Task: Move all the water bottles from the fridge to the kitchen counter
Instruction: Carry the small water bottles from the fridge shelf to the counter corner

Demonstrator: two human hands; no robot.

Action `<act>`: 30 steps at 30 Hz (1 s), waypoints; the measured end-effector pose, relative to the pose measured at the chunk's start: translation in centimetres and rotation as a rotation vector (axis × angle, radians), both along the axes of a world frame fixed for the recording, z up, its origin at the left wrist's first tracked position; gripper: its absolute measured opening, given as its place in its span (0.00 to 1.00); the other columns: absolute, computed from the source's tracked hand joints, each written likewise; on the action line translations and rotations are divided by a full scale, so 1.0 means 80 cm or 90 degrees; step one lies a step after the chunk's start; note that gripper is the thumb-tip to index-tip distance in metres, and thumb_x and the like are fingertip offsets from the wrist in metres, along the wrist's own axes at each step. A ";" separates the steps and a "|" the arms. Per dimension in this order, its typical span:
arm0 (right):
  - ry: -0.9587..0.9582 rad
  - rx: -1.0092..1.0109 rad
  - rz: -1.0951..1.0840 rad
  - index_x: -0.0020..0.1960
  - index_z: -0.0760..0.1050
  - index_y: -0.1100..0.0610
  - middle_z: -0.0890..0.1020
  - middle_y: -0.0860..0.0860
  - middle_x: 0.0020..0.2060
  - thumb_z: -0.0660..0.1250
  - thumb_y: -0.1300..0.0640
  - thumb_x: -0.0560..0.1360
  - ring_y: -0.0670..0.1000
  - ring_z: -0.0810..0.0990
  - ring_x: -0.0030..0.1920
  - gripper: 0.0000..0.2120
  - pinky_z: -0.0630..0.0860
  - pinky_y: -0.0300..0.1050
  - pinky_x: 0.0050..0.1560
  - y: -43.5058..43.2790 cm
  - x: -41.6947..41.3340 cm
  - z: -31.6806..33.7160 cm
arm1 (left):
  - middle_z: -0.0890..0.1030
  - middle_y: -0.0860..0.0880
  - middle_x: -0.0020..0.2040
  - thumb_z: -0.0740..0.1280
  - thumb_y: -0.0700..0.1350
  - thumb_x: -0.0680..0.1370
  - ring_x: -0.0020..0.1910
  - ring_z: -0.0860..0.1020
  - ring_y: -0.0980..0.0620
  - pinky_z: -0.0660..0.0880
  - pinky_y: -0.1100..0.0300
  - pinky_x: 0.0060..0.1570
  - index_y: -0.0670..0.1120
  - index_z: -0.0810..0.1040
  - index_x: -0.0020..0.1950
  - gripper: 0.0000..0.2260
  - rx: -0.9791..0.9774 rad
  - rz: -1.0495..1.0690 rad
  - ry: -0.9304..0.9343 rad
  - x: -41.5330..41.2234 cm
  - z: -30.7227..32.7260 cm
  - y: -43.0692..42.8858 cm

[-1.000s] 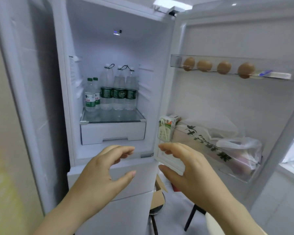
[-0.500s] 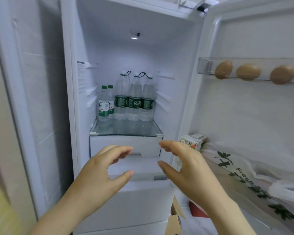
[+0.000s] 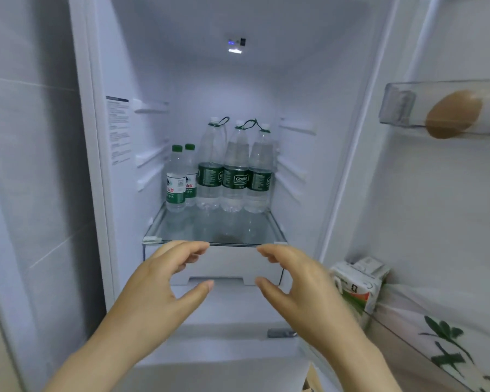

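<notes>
Bottles (image 3: 235,171): three large, two small; left hand (image 3: 164,281) and right hand (image 3: 303,284), grips released.

Five water bottles (image 3: 235,168) on glass shelf (image 3: 181,230)

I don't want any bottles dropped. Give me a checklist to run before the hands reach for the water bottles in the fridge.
1. Fridge open, glass shelf reachable: ok.
2. Left hand and right hand hold nothing: ok.
3. Three large bottles and two small bottles upright, capped: ok.
4. Hands touching a bottle: not ok; both hover before the shelf's front edge.
5. Green cords at the large bottles' necks tie them together: cannot tell.
</notes>
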State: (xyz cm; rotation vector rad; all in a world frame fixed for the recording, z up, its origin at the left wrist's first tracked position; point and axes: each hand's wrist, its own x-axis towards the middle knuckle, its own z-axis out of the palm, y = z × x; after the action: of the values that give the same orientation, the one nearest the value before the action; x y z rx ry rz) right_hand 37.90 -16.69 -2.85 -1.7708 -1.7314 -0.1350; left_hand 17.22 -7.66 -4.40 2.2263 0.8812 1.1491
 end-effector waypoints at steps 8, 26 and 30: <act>0.007 0.005 -0.014 0.67 0.72 0.46 0.75 0.35 0.58 0.68 0.50 0.76 0.35 0.71 0.60 0.19 0.60 0.20 0.57 0.110 0.012 0.007 | 0.73 0.69 0.56 0.74 0.47 0.72 0.58 0.73 0.69 0.66 0.77 0.57 0.62 0.74 0.61 0.20 0.036 0.011 0.005 0.014 0.010 0.114; 0.012 0.037 0.008 0.67 0.72 0.46 0.76 0.38 0.61 0.68 0.52 0.76 0.38 0.73 0.61 0.20 0.67 0.32 0.62 0.324 0.034 0.031 | 0.69 0.57 0.65 0.71 0.49 0.74 0.63 0.70 0.58 0.62 0.69 0.58 0.53 0.69 0.70 0.25 0.082 0.133 0.067 0.066 0.029 0.314; 0.024 0.046 0.031 0.69 0.71 0.47 0.76 0.40 0.63 0.68 0.51 0.76 0.39 0.72 0.63 0.21 0.70 0.39 0.66 0.370 0.050 0.043 | 0.69 0.55 0.65 0.70 0.49 0.74 0.62 0.71 0.55 0.66 0.65 0.57 0.52 0.68 0.70 0.26 0.103 0.180 0.074 0.082 0.047 0.348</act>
State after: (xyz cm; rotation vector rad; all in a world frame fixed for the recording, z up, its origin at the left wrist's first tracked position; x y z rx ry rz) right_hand 41.88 12.89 0.55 -1.6686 -1.7196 -0.1408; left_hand 23.81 20.18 -0.62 2.3725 1.2223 1.2659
